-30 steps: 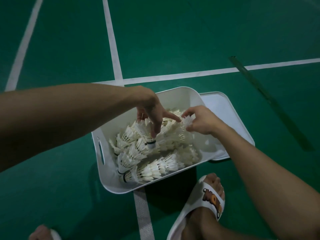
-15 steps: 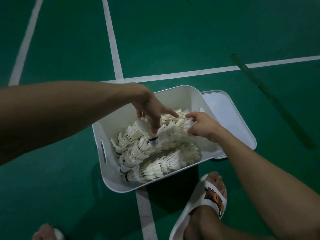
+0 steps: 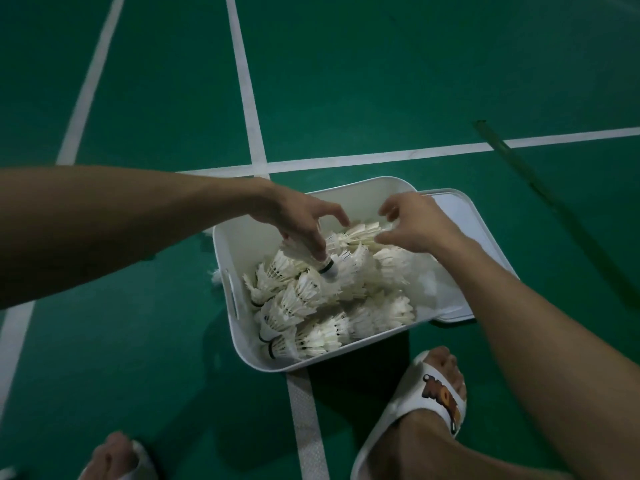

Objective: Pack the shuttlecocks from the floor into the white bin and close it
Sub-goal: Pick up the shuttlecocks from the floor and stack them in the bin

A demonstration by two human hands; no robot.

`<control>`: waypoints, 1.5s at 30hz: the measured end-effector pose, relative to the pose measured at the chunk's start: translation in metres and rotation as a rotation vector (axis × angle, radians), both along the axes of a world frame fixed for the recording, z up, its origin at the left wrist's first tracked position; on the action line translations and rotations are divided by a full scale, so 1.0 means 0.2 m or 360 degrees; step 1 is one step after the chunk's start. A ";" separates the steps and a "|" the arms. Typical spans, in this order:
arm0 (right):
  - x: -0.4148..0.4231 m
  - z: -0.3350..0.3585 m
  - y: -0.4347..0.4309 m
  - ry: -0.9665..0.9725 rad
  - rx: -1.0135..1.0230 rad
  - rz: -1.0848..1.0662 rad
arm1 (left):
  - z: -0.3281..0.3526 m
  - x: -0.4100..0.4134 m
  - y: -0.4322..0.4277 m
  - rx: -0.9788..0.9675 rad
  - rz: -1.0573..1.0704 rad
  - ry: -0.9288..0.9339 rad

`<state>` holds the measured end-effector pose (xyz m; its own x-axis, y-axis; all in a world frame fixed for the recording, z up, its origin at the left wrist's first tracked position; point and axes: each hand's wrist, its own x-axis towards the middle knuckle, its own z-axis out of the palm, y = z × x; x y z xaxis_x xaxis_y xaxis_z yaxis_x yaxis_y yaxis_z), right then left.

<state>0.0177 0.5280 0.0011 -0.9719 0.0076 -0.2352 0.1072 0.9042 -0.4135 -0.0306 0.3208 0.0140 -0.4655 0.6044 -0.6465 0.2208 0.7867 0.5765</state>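
Head view. Vs. 0.5 s earlier: the right hand (image 3: 415,225) had lifted off the pile, its fingers spread further from the thumb. The left hand (image 3: 298,216) kept its hold.

Left hand: fingers curled round one shuttlecock (image 3: 304,256), cork end pointing down-right over the pile.

Right hand: half open, thumb at the feathers of the top row (grip or mere touch could not be told).

Pos.: the white bin (image 3: 239,244) stood on the green floor (image 3: 138,341) astride a white line (image 3: 304,410), with its lid (image 3: 460,216) off and lying against the bin's right side. The shuttlecocks (image 3: 311,306) lay inside in nested rows.

Bin: smooth rigid plastic w/ rounded corners and a slot handle in the left wall. The lid was a flat rounded rectangle. Feathers were white and frayed; corks were banded in black.
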 end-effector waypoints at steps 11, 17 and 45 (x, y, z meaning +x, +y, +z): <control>0.16 -0.06 -0.36 -0.0078 -0.0588 0.0540 | -0.10 0.10 -0.12 0.0335 0.0400 -0.0172; 0.15 -0.09 -0.35 -0.0134 -0.0601 0.0583 | -0.07 0.14 -0.17 0.0314 0.0394 -0.0304; 0.16 -0.14 -0.27 -0.0258 -0.0469 0.0932 | -0.18 0.08 -0.29 -0.0102 -0.0078 0.0660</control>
